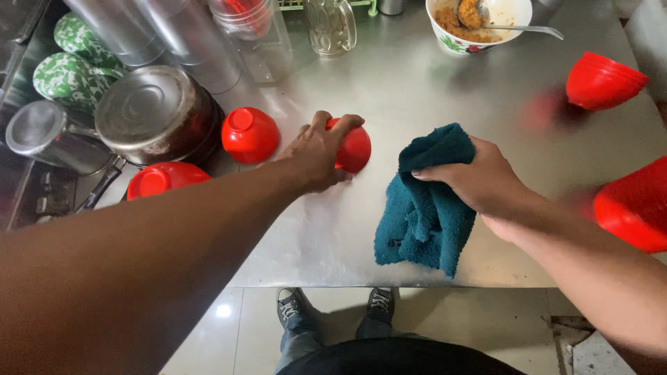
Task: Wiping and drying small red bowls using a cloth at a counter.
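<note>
The steel counter (417, 97) carried everything, wide and shiny, its surface likely slick under anything set down on it. On its left end sat a steel pot with a lid (156, 114), a smaller lidded steel pot (42, 135) beside it, and two green patterned bowls (69, 69) turned over behind them. Tall steel tumblers (167, 35) leaned in at the back — the count could not be told — next to one glass mug (332, 26). One white bowl (479, 21) with food and a spoon stood at the far edge.

The teal towel (424, 201) lay bunched on the counter near its front edge, just right of centre. It looked soft, light and limp — best gathered in a handful at its top fold, which was where the right hand (479, 180) had it, grip closed around the cloth.

The red bowls looked like light, stiff plastic, smooth and probably slippery if wet; upside down, the rounded base was the natural place to hold. Three lay inverted singly: one red bowl (354, 146) under the left hand (316, 153), whose grip was curled over its base with fingers spread, a second (249, 134) just beside it, a third (167, 179) by the big pot. A stack of red bowls (604, 80) sat at the right, and another red stack (636, 205) blurred at the frame edge.
</note>
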